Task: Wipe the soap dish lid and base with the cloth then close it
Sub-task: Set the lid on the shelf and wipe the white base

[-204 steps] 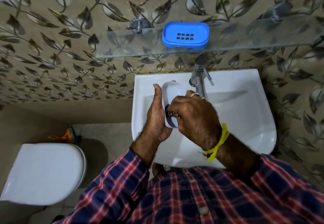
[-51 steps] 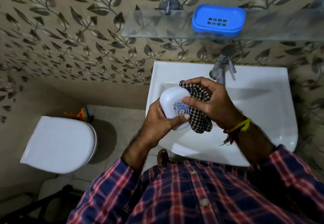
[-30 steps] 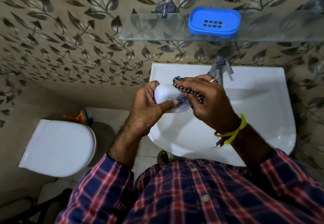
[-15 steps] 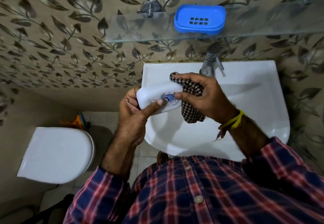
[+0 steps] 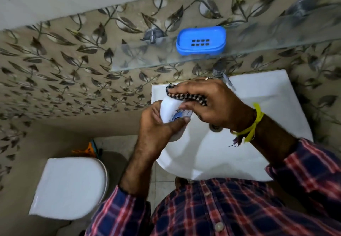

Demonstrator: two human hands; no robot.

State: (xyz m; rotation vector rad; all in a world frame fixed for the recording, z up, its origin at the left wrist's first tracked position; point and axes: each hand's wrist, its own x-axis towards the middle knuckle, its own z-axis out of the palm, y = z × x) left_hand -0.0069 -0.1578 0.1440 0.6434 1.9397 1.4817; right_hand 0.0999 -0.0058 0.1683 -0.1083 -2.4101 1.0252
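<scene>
My left hand [image 5: 156,125] grips the white soap dish lid [image 5: 169,110] over the left side of the sink, thumb across its printed blue label. My right hand [image 5: 210,103] presses the black-and-white checked cloth [image 5: 184,96] flat onto the lid's upper edge, so most of the cloth is hidden under the fingers. The blue soap dish base [image 5: 201,40], with slotted drain holes, sits open on the glass shelf [image 5: 138,58] above the sink.
A white sink [image 5: 267,95] lies below my hands, its tap [image 5: 221,75] just behind my right hand. A toilet with its white lid [image 5: 70,187] down stands at the lower left. Patterned leaf tiles cover the wall.
My right hand has turned palm down and slid the cloth over the top of the lid, where before it hung beside it. The view has tilted down.
</scene>
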